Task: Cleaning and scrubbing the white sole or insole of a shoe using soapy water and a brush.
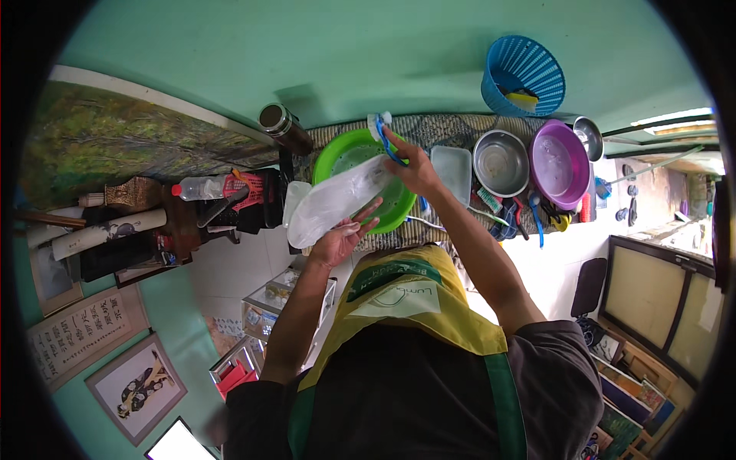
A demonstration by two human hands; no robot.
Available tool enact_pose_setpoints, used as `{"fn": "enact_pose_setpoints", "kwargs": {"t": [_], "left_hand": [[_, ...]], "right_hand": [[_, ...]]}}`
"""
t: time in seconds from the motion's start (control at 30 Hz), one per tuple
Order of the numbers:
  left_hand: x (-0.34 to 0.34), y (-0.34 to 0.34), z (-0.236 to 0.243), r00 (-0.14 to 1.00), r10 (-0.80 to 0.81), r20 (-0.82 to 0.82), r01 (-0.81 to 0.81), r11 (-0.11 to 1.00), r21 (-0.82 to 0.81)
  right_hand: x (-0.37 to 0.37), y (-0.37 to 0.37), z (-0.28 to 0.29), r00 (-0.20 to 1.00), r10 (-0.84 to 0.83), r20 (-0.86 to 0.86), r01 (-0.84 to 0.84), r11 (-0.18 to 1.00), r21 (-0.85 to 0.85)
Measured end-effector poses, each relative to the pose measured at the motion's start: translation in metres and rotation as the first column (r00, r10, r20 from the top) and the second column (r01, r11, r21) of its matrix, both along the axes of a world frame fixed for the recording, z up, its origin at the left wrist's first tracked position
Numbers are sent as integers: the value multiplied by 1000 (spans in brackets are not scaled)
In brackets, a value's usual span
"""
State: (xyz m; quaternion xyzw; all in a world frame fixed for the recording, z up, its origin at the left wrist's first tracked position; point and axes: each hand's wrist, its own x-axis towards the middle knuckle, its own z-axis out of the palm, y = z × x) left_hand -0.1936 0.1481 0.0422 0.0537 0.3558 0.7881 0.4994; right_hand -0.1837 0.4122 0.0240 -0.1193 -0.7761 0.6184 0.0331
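My right hand point(416, 170) is closed round the blue handle of a brush point(379, 127), its white head pointing up and away. A long, rounded piece of clear plastic point(337, 201), like a shallow container, is tilted over the near-left side of a green basin point(328, 159). My left hand point(338, 244) holds the plastic by its near edge, some fingers stretched out; part of the grip is hidden. Cloudy, sudsy water shows in the basin. A clear rectangular container point(451, 173) sits right of the basin, close to my right forearm.
On the patterned mat stand a steel bowl point(501, 162), a purple basin point(560, 164) and a dark flask point(285, 129). Several brushes and utensils lie along the near edge, among them a blue spoon point(536, 218). A blue basket point(524, 75) is at the wall.
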Motion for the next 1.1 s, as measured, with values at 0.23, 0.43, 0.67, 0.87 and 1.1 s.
{"fn": "enact_pose_setpoints", "kwargs": {"t": [0.23,0.43,0.67,0.87,1.1], "left_hand": [[2,15,5,987,113,111,-139,956,259],[-5,39,-61,968,190,-163,-177,980,90],[22,93,-17,884,282,374,-380,897,223],[61,112,-18,892,367,262,-411,901,139],[69,128,-35,890,376,256,-439,858,267]], "right_hand": [[-10,1,14,990,96,-99,-102,993,-55],[14,-15,17,959,235,-156,-184,941,283],[107,-3,24,943,296,-155,-193,860,472],[109,22,37,943,326,66,-320,837,444],[102,40,44,916,360,176,-394,725,566]]}}
